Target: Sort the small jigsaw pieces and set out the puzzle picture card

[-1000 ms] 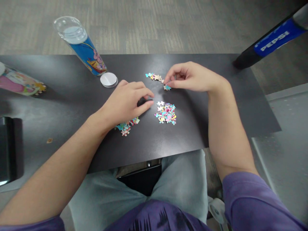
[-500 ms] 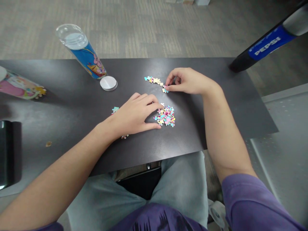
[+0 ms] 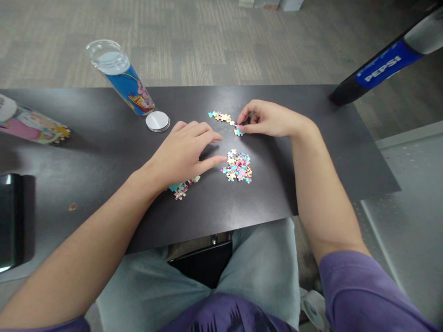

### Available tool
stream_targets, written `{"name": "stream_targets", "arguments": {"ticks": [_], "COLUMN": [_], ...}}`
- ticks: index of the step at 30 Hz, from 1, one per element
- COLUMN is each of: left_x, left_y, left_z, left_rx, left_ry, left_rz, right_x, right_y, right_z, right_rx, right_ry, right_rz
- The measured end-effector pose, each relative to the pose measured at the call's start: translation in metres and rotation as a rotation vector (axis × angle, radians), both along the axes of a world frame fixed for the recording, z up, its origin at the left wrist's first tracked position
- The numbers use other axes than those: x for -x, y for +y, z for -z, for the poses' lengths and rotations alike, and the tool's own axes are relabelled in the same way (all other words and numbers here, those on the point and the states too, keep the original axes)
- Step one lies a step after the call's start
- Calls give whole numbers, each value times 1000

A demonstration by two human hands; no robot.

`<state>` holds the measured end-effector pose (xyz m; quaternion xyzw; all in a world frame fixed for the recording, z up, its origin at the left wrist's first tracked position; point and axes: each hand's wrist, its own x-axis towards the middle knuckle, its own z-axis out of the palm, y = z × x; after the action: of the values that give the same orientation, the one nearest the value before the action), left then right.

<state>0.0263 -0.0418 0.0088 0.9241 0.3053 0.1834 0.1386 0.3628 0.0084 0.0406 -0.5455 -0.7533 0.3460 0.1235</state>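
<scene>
A curved strip of joined jigsaw puzzle pieces (image 3: 223, 117) lies on the dark table near its far side. At the strip's right end my right hand (image 3: 266, 119) pinches a pink and blue puzzle piece (image 3: 239, 130) between thumb and fingers. My left hand (image 3: 185, 150) hovers to the left with its thumb and fingers apart, holding nothing. Its thumb tip is close to the top left of a heap of mixed puzzle pieces (image 3: 239, 168). A second group of puzzle pieces (image 3: 180, 189) lies partly hidden beneath my left hand and wrist.
A clear tube with a blue picture (image 3: 133, 90) stands behind a stack of white discs (image 3: 158, 121). Another picture tube (image 3: 32, 122) is at the far left, above a black object (image 3: 10, 221). A Pepsi bottle (image 3: 380, 69) stands at the table's right back corner.
My left hand has drawn back from the heap, up and to the left, uncovering the heap's top edge and more of the left group. My right hand stays at the strip's end.
</scene>
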Motion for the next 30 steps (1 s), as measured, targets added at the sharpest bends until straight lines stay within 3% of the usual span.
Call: {"name": "stream_targets", "arguments": {"ticks": [13, 21, 26, 30], "left_x": [3, 4, 5, 5], "left_y": [2, 5, 4, 4], "left_z": [2, 1, 1, 0], "left_rx": [-17, -13, -8, 4], "left_ry": [24, -12, -18, -11], "left_rz": [-11, -64, -80, -82], "right_x": [-5, 5, -4, -7], "right_y": [2, -13, -6, -2], "right_z": [8, -14, -10, -6], "right_rx": [100, 320, 58, -9], "right_ry": [353, 270, 69, -49], "right_rz": [-44, -161, -39, -17]}}
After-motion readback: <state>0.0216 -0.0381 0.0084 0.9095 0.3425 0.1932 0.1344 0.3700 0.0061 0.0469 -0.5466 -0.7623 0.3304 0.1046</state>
